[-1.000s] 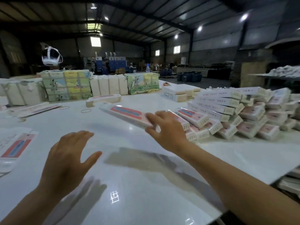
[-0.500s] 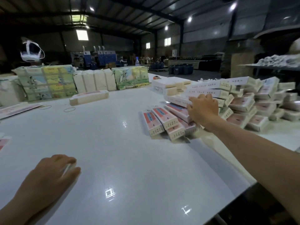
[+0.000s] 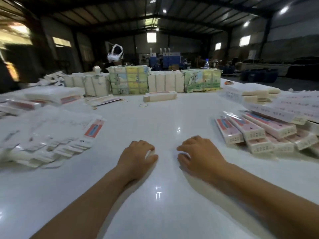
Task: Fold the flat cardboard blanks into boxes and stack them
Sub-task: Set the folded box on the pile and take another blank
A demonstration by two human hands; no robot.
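Head view: left hand [image 3: 138, 156] and right hand [image 3: 201, 156] rest on the table [image 3: 164, 213], fingers loosely curled, grasping nothing. Step: between boxes. Next, take one flat blank [image 3: 51, 135] from the left pile; folded boxes [image 3: 255, 133] sit stacked right.

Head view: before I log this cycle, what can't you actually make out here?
- Left hand: fingers curl under; the hand's own back hides whether they hold anything.
- Flat blanks, left: motion blur makes the print unreadable.
- Stacked boxes, right: the frame edge cuts off the pile, so no count.
- Person in a headset, far side: mostly hidden behind the wrapped bundles.
- Rubber bands: too small to count surely.
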